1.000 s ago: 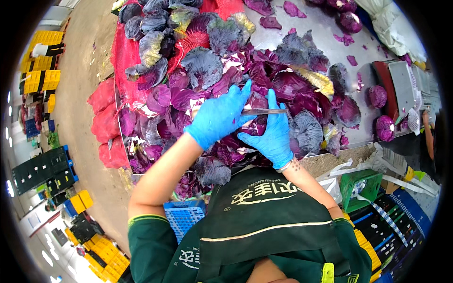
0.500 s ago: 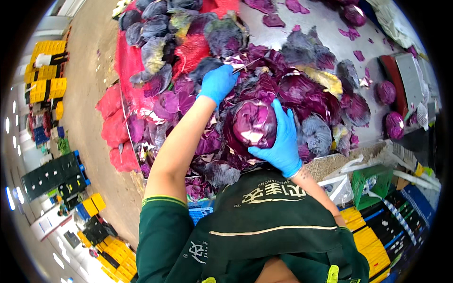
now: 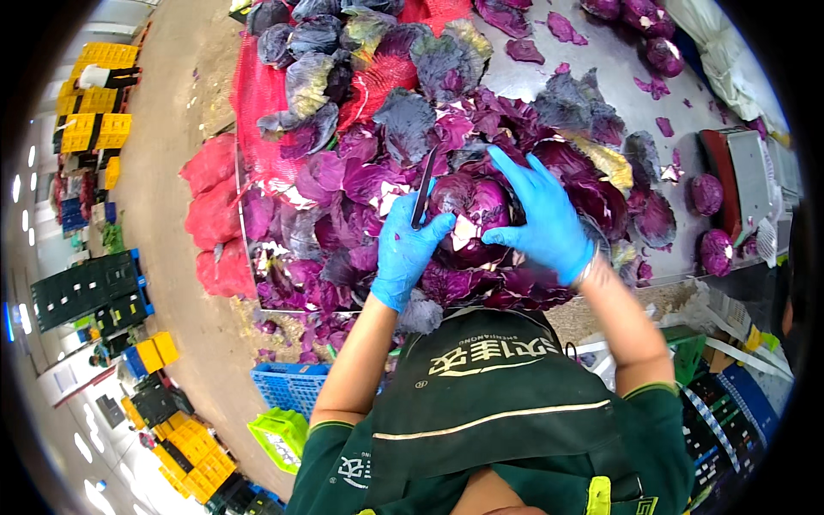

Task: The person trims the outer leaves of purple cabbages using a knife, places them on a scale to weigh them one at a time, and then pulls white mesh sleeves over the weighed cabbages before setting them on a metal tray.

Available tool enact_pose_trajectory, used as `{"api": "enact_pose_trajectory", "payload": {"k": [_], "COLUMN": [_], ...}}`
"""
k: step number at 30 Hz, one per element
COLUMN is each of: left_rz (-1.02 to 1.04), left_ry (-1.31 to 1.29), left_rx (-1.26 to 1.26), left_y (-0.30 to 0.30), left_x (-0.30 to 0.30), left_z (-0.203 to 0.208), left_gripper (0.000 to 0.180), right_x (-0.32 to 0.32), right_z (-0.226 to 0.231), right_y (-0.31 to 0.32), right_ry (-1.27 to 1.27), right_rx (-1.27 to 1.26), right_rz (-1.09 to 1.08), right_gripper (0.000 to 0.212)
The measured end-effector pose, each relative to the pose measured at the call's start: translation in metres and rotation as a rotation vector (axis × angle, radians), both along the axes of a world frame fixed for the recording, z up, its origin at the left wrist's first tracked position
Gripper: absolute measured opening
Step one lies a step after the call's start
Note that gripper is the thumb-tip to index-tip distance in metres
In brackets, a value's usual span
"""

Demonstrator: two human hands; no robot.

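Note:
A round purple cabbage (image 3: 472, 202) sits in front of me among loose leaves, with pale cut patches on its face. My left hand (image 3: 405, 245), in a blue glove, is closed round a knife (image 3: 424, 184) whose dark blade points away from me. That hand's thumb rests against the cabbage's left side. On the right, my gloved right hand (image 3: 548, 219) is open, thumb and fingers spread beside the cabbage; whether the thumb touches it I cannot tell. Purple and grey-blue leaves (image 3: 343, 184) are heaped around both hands.
Whole untrimmed cabbages (image 3: 313, 34) lie at the far left by red mesh sacks (image 3: 257, 94). Several bare purple cabbages (image 3: 706, 195) sit on the metal table (image 3: 549, 64) to the right. A blue crate (image 3: 287, 384) and a green basket (image 3: 281, 438) stand below at left.
My left hand has come back toward me, turning the knife upright beside the cabbage. My right hand has moved away to the right and spread open. The cabbage has turned.

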State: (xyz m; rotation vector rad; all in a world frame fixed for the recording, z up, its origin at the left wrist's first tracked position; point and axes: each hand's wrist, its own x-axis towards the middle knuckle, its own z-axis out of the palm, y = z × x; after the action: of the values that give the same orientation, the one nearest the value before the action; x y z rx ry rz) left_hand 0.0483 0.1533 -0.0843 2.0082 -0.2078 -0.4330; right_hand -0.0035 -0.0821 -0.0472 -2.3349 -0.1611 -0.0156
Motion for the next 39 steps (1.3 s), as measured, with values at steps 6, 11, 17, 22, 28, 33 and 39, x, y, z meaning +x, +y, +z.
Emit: {"api": "enact_pose_trajectory", "payload": {"k": [6,11,17,22,28,33,39], "left_rz": [-0.566,-0.846,-0.862,-0.426,-0.334,-0.188,-0.384], "left_ry": [-0.48,-0.542,-0.439,-0.307,-0.188,-0.014,-0.26], "left_rx": [0.36,0.522,0.415,0.651,0.076,0.154,0.341], "left_y": [-0.011,-0.017,-0.028,-0.05,-0.034,-0.015,-0.022], "left_x": [0.04,0.055,0.103,0.16,0.074,0.041,0.05], "left_z": [0.046,0.057,0.017,-0.061,0.023,0.006,0.033], "left_gripper": [0.07,0.075,0.034,0.043,0.061,0.036,0.062], "right_x": [-0.03,-0.028,-0.036,-0.038,0.004,-0.079,-0.087], "right_z": [-0.023,-0.031,-0.03,-0.024,-0.018,0.005,-0.008], "right_y": [0.052,0.051,0.056,0.049,-0.001,0.069,0.082], "right_ry": [-0.061,-0.059,-0.019,-0.063,-0.156,-0.094,-0.082], "right_rx": [-0.051,0.0,0.04,0.05,-0.025,0.126,0.112], "right_rz": [-0.374,-0.338,-0.401,-0.224,0.009,-0.273,-0.474], "right_gripper": [0.121,0.119,0.115,0.113,0.107,0.06,0.057]}}
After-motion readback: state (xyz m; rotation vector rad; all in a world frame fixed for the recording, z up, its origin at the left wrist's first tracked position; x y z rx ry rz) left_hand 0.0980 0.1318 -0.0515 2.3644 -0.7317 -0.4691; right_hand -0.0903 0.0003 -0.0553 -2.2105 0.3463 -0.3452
